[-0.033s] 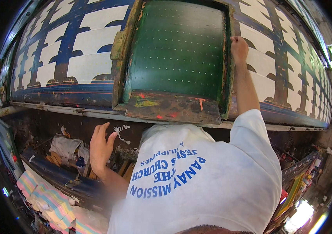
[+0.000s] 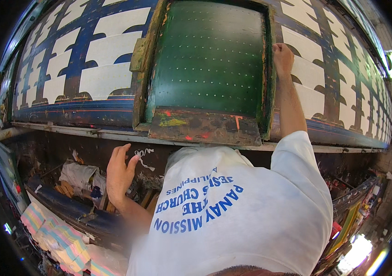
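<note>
A silk-screen printing frame (image 2: 140,87), worn wood stained with paint, lies across the long printing table. Its green mesh (image 2: 207,60) carries rows of small pale dots. Along the near side of the frame runs a paint-smeared strip (image 2: 214,128). My right hand (image 2: 283,59) is closed on the frame's right edge, with the arm stretched out. Below the table's near edge, my left hand (image 2: 121,169) hangs with its fingers apart, holding nothing. Close to its thumb is a knotted white string (image 2: 144,156).
White cut-out fabric pieces (image 2: 106,78) lie in rows on the dark table (image 2: 69,110), left and right of the frame. A metal rail (image 2: 113,134) edges the table. Underneath are crumpled cloth (image 2: 78,174) and a dark beam (image 2: 67,202). Pastel-striped stacks (image 2: 58,234) sit lower left.
</note>
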Motion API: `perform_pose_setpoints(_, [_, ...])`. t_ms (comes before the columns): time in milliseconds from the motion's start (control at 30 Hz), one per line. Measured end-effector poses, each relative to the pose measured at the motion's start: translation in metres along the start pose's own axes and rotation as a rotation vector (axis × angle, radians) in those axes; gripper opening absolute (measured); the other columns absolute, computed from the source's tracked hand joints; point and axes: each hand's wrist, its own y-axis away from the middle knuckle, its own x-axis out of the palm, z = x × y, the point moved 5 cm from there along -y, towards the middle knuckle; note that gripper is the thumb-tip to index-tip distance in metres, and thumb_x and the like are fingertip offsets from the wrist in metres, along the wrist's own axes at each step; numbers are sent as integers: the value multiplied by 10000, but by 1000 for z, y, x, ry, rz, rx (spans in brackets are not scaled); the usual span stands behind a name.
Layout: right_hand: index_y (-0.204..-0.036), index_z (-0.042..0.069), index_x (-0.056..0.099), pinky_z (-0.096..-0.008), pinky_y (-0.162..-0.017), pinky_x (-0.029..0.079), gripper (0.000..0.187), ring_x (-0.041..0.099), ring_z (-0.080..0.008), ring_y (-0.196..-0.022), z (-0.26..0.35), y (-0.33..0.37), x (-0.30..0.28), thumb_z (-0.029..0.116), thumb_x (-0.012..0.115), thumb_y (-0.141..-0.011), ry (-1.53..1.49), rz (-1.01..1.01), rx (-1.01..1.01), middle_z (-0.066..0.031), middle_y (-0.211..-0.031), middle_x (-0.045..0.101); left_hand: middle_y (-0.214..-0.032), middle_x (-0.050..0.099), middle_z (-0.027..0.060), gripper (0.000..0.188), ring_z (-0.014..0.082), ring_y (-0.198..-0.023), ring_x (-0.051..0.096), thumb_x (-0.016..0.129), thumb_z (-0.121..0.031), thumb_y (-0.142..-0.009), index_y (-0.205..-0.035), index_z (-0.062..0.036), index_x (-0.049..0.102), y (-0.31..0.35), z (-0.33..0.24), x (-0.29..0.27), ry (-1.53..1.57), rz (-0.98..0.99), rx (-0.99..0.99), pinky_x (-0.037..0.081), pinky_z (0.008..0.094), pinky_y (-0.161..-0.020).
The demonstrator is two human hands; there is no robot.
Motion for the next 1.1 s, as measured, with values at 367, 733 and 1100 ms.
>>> perform_pose_setpoints(367, [-1178, -18, 779, -291, -671, 555, 321, 669, -116, -702, -62, 105, -100, 272, 682, -1081, -525, 241, 302, -50, -845, 740, -1106, 713, 148, 307, 268, -934, 713, 754, -119, -994, -1265, 7, 683, -63, -62, -5, 154, 35, 430, 567, 366, -805])
perform_pose_setpoints(733, [-985, 9, 714, -300, -660, 517, 247, 635, -132, -691, -109, 362, -198, 222, 837, -963, -813, 458, 666, -52, -838, 712, -969, 709, 136, 182, 311, -849, 703, 768, -118, -957, -1104, -16, 737, -225, -183, 77, 192, 52, 835, 550, 399, -752])
perform_pose_setpoints(1100, [-1295, 26, 752, -418, -795, 603, 326, 754, -299, -1015, -136, 484, -201, -33, 659, -988, -182, 210, 966, -195, -1234, 749, -1674, 403, 209, 611, 426, -1542, 382, 594, -340, -1081, -1594, -34, 462, -353, -344, 237, -275, -169, 936, 361, 541, -1250])
